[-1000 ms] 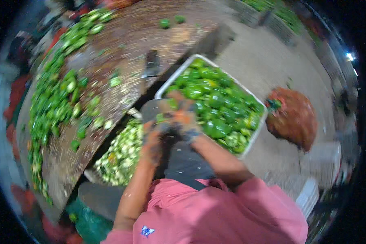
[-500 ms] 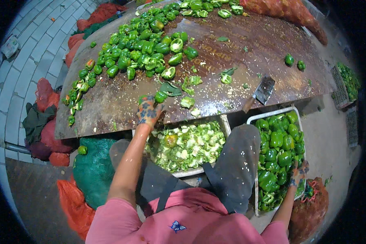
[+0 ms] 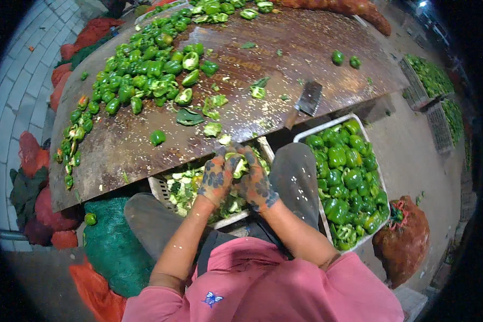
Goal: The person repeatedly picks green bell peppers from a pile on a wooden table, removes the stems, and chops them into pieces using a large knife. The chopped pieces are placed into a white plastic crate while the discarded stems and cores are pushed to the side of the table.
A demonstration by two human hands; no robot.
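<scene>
My two hands meet above a crate of pepper scraps [image 3: 181, 189], just off the table's near edge. Both wear gloves patterned with dark flowers. Between them is a green bell pepper [image 3: 240, 168], its pale inside partly showing and the rest hidden by fingers. The fingers of my left hand [image 3: 214, 178] curl round one side of it, and my right hand [image 3: 256, 187] closes on the other. A single whole pepper [image 3: 157, 138] lies on the table left of my hands, beyond the crate. A torn pepper piece [image 3: 212, 129] sits close to the edge.
The brown table [image 3: 241, 102] bears a heap of green peppers [image 3: 145, 70], scattered seeds and a cleaver [image 3: 308, 99] near its edge. A white crate of peppers [image 3: 349, 172] stands by my right knee. Net sacks [image 3: 115, 241] lie left; another sack [image 3: 402, 241] is at the right.
My right hand has left the pepper crate and my left hand has left the table edge. They have come together over the scrap crate, holding a pepper. The view has shifted right.
</scene>
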